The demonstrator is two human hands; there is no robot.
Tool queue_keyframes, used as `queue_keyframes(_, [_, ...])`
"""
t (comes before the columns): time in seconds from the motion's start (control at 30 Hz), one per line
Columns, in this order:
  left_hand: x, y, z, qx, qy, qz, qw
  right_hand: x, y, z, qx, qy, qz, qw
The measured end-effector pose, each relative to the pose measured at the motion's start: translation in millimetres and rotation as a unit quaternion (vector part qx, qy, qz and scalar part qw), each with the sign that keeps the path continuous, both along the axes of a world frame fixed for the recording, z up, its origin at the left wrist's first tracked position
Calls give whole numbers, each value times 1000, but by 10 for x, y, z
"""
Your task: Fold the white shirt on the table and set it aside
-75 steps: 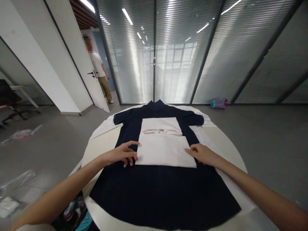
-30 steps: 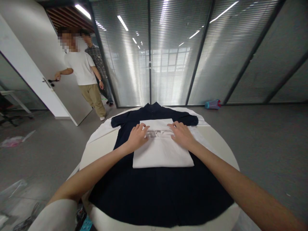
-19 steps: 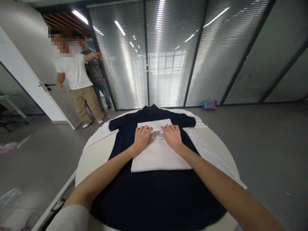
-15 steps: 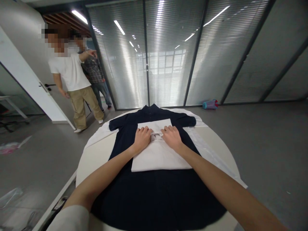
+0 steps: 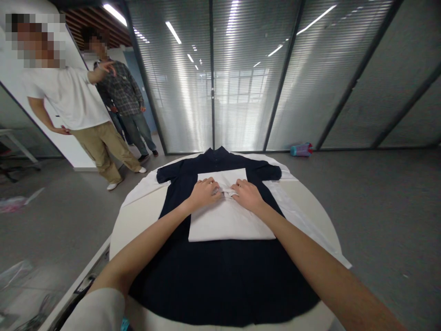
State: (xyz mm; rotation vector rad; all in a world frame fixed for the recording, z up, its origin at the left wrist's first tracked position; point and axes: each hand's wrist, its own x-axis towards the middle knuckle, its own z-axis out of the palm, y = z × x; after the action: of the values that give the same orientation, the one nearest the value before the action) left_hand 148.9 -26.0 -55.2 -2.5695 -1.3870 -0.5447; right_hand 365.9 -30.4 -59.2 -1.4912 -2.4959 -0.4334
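Observation:
A folded white shirt (image 5: 227, 225) lies on the middle of a dark navy short-sleeved shirt (image 5: 220, 280), which is spread flat with its collar at the far end. My left hand (image 5: 206, 192) rests on the white shirt, its fingers curled and pinching the fabric left of a small collar-like opening. Opposite it, my right hand (image 5: 246, 193) has its fingers bent over the fabric on the right of that opening. The fingertips of both hands are partly hidden in the cloth.
Both shirts lie on a round white table (image 5: 138, 216), with more white cloth (image 5: 296, 211) under the navy one. Two people stand at the left: one in a white T-shirt (image 5: 77, 99), another in a plaid shirt (image 5: 126, 89). A blue-and-red bundle (image 5: 301, 150) lies by the glass wall.
My hands have shifted slightly, and the gap in the white fabric between them has narrowed. The person in the white T-shirt has moved left, showing more of the person in plaid.

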Motion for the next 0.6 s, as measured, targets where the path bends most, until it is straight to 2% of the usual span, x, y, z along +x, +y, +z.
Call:
queue_keyframes(0.13, [98,6,-80,34,-9,-3,999,66,53,16,22,2,18,1000])
queue_keyframes(0.27, [138,60,-205,38,23,-1,999,123,87,-18,-28,7,61,998])
queue_keyframes(0.4, [97,98,-175,11,20,-17,1000,154,53,-60,-51,56,88,993])
queue_keyframes(0.5, [80,95,-108,-26,-10,-33,999,132,40,-40,-47,66,68,994])
queue_keyframes(0.6, [113,56,-121,-26,-41,-17,999,48,131,64,-61,43,17,997])
